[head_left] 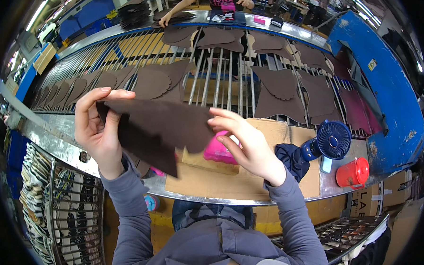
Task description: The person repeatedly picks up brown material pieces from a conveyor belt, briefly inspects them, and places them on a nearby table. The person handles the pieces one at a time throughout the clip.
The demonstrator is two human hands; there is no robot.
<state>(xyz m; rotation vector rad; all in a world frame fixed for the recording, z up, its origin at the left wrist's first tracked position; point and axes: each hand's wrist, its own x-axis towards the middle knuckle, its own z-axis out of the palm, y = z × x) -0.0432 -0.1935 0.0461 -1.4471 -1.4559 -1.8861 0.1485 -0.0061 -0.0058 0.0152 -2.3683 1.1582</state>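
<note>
Leather piece [155,128], pinched between both hands' fingers [221,123]

Bare cardboard sheet [288,134] lies open right of the hands. A blue fan [333,140] and red jug [352,173] block the table's [60,134] right end.

You're under bright, even overhead light; long ceiling tube lights [41,11] show at the top left and top right, slightly blown out. Glare streaks run along the steel desk edge [56,139] and the metal conveyor bars [219,75]. Shadows are soft, darkest below the desk near your lap. Strong fisheye: straight rails bow, and a black vignette eats all four corners. The centre is sharp, your hands [100,130] crisp with no motion blur. Far background at the rim is squeezed and soft.
</note>
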